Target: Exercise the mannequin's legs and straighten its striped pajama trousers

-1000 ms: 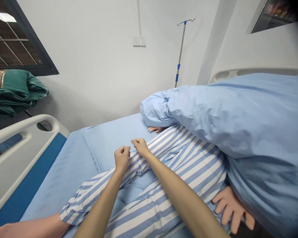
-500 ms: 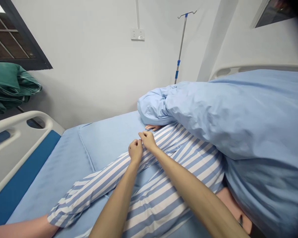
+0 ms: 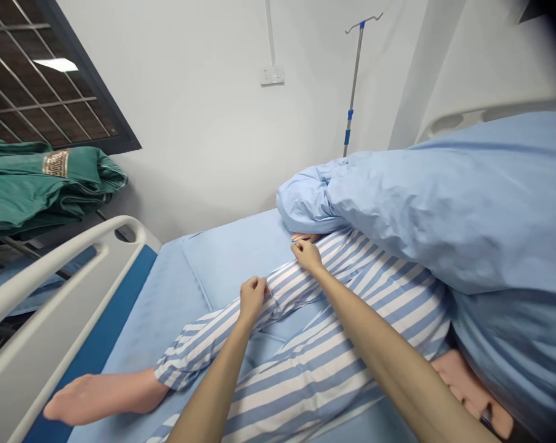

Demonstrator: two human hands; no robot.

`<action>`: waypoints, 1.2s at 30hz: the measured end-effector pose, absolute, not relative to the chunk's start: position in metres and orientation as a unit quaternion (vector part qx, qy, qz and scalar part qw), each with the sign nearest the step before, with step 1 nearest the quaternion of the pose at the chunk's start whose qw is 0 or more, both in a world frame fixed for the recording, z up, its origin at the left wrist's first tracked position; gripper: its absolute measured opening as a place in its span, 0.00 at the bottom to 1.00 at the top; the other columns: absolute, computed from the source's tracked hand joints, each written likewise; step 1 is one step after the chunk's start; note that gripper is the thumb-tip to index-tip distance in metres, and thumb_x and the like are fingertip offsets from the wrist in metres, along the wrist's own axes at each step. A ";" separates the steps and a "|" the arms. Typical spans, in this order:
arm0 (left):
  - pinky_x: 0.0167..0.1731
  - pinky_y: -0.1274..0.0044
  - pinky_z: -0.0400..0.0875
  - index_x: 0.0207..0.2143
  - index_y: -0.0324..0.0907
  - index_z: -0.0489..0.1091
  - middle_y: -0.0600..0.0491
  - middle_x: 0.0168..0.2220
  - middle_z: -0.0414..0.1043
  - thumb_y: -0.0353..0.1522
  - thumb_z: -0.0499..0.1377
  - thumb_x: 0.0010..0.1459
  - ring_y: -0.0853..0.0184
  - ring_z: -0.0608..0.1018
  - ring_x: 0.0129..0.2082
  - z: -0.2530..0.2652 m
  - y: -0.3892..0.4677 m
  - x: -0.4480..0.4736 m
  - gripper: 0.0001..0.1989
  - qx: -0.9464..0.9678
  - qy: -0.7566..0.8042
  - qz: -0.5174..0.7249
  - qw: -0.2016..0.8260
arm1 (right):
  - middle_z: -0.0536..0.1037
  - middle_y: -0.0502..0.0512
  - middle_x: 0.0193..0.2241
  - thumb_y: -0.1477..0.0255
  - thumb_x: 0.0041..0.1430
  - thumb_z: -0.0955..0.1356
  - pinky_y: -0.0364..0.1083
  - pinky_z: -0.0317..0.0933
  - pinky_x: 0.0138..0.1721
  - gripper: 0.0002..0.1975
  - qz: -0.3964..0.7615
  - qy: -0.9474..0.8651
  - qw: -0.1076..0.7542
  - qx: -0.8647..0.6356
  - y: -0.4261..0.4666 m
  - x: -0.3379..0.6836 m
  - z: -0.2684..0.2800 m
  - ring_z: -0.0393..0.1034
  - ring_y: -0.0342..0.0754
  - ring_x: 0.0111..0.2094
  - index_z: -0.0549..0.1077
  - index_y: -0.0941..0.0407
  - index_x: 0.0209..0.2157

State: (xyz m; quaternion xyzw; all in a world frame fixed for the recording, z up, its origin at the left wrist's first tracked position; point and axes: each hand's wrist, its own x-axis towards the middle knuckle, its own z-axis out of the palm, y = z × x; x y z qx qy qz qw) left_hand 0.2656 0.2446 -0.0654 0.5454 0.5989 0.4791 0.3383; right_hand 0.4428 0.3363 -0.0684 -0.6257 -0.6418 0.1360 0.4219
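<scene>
We kept the fingers of our left hand (image 3: 253,295) and right hand (image 3: 307,255) curled together; whether they clamped cloth, we could not tell. Both were at the far leg of the striped trousers (image 3: 287,283). From them, we located the bare foot (image 3: 104,395) at eight o'clock, footboard (image 3: 51,326) at nine, blue quilt (image 3: 411,209) at two.

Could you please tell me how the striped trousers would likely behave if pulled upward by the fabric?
The striped trousers would probably be floppy, since they crease beside the left hand. They would likely drag rather than lift freely, as a bare foot extends from one cuff.
</scene>
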 end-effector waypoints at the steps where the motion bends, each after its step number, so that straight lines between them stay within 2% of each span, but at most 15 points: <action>1: 0.23 0.80 0.59 0.14 0.41 0.61 0.57 0.15 0.63 0.37 0.51 0.47 0.72 0.65 0.18 -0.065 0.235 0.254 0.13 0.537 0.606 0.483 0.334 | 0.63 0.47 0.16 0.65 0.51 0.60 0.41 0.42 0.24 0.13 0.131 -0.648 0.409 -0.629 0.331 0.440 -0.067 0.52 0.40 0.21 0.61 0.56 0.17; 6: 0.19 0.80 0.58 0.15 0.41 0.61 0.57 0.15 0.62 0.40 0.50 0.48 0.73 0.63 0.16 -0.071 0.193 0.212 0.15 0.496 0.623 0.495 0.348 | 0.66 0.49 0.17 0.66 0.52 0.59 0.41 0.41 0.24 0.13 0.098 -0.695 0.331 -0.631 0.295 0.420 -0.062 0.55 0.41 0.22 0.64 0.56 0.19; 10: 0.20 0.80 0.55 0.14 0.41 0.59 0.58 0.14 0.59 0.37 0.51 0.46 0.72 0.62 0.17 -0.074 0.161 0.185 0.13 0.473 0.648 0.502 0.324 | 0.69 0.53 0.20 0.69 0.53 0.59 0.42 0.40 0.25 0.12 0.096 -0.694 0.270 -0.660 0.262 0.400 -0.066 0.59 0.43 0.24 0.67 0.57 0.21; 13: 0.21 0.79 0.52 0.13 0.41 0.58 0.59 0.13 0.55 0.37 0.52 0.45 0.72 0.60 0.19 -0.076 0.132 0.165 0.13 0.472 0.670 0.498 0.282 | 0.69 0.55 0.20 0.70 0.52 0.59 0.42 0.40 0.25 0.12 0.136 -0.700 0.249 -0.655 0.237 0.374 -0.075 0.60 0.44 0.24 0.68 0.58 0.20; 17: 0.23 0.79 0.54 0.13 0.41 0.60 0.59 0.14 0.56 0.38 0.52 0.46 0.71 0.61 0.19 -0.076 0.104 0.139 0.14 0.478 0.660 0.504 0.287 | 0.67 0.51 0.17 0.71 0.51 0.60 0.40 0.42 0.24 0.12 0.189 -0.743 0.229 -0.600 0.205 0.318 -0.084 0.57 0.41 0.22 0.65 0.58 0.17; 19: 0.22 0.79 0.55 0.13 0.41 0.60 0.59 0.13 0.56 0.37 0.52 0.45 0.72 0.61 0.19 -0.072 0.101 0.125 0.14 0.460 0.655 0.521 0.295 | 0.63 0.48 0.15 0.69 0.51 0.60 0.40 0.42 0.23 0.14 0.215 -0.761 0.250 -0.559 0.196 0.282 -0.081 0.55 0.40 0.21 0.63 0.58 0.15; 23: 0.22 0.80 0.55 0.13 0.41 0.58 0.60 0.13 0.54 0.37 0.51 0.46 0.73 0.60 0.18 -0.059 0.118 0.099 0.13 0.425 0.649 0.568 0.276 | 0.52 0.45 0.13 0.65 0.52 0.59 0.39 0.41 0.22 0.18 0.298 -0.752 0.371 -0.457 0.196 0.208 -0.063 0.48 0.38 0.19 0.57 0.58 0.13; 25: 0.21 0.80 0.55 0.13 0.42 0.56 0.60 0.13 0.53 0.37 0.50 0.46 0.73 0.59 0.18 -0.055 0.132 0.091 0.14 0.405 0.645 0.592 0.263 | 0.51 0.44 0.13 0.63 0.52 0.58 0.39 0.41 0.21 0.19 0.341 -0.727 0.412 -0.430 0.199 0.179 -0.059 0.47 0.38 0.19 0.56 0.57 0.13; 28: 0.21 0.80 0.53 0.13 0.43 0.54 0.59 0.14 0.53 0.38 0.49 0.47 0.73 0.58 0.18 -0.061 0.152 0.089 0.14 0.373 0.651 0.614 0.244 | 0.53 0.45 0.13 0.63 0.52 0.57 0.39 0.43 0.21 0.19 0.414 -0.693 0.408 -0.427 0.200 0.156 -0.068 0.49 0.38 0.19 0.57 0.57 0.13; 31: 0.23 0.78 0.50 0.14 0.42 0.58 0.57 0.15 0.57 0.37 0.49 0.48 0.71 0.58 0.20 -0.078 0.160 0.093 0.14 0.379 0.681 0.592 0.207 | 0.55 0.45 0.13 0.65 0.52 0.57 0.39 0.44 0.21 0.18 0.446 -0.682 0.374 -0.442 0.200 0.159 -0.081 0.50 0.39 0.19 0.58 0.57 0.13; 33: 0.23 0.77 0.48 0.14 0.43 0.59 0.57 0.16 0.58 0.38 0.49 0.49 0.71 0.57 0.20 -0.087 0.161 0.095 0.14 0.411 0.712 0.541 0.175 | 0.54 0.45 0.13 0.64 0.52 0.57 0.39 0.44 0.21 0.18 0.428 -0.692 0.376 -0.444 0.203 0.172 -0.082 0.50 0.39 0.19 0.57 0.57 0.14; 36: 0.22 0.77 0.44 0.12 0.42 0.53 0.58 0.14 0.51 0.37 0.49 0.49 0.71 0.52 0.18 -0.088 0.162 0.096 0.16 0.424 0.747 0.488 0.155 | 0.51 0.44 0.14 0.62 0.53 0.58 0.40 0.43 0.22 0.19 0.366 -0.715 0.406 -0.435 0.214 0.192 -0.077 0.48 0.38 0.19 0.54 0.57 0.14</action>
